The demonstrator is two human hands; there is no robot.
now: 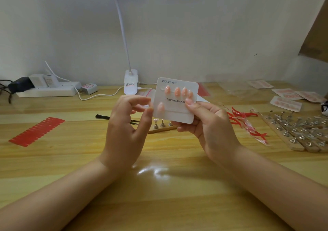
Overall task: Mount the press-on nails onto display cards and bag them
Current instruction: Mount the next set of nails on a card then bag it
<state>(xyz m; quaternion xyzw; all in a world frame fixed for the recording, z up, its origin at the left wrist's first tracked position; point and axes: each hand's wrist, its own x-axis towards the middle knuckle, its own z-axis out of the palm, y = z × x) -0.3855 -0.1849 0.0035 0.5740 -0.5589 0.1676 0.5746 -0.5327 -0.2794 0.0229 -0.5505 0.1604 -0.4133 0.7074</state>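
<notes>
My right hand (207,124) grips a white display card (175,101) printed "Handmade Nail", thumb on its front and fingers behind. Several pink press-on nails (177,91) sit in the card's top row and one pink nail (160,107) at the left of the lower row. My left hand (127,122) hovers at the card's left edge with fingers loosely curled, thumb tip beside the lower nail; it holds nothing that I can see. Under the card, small metal nail stands (159,124) stand on a wooden stick.
A red strip of adhesive tabs (36,131) lies at left. A wooden rack of metal stands (301,133), red peeled film (246,122) and bagged cards (287,98) lie at right. A lamp base (131,82), power strip (49,88), brush and tweezers (106,117) sit behind.
</notes>
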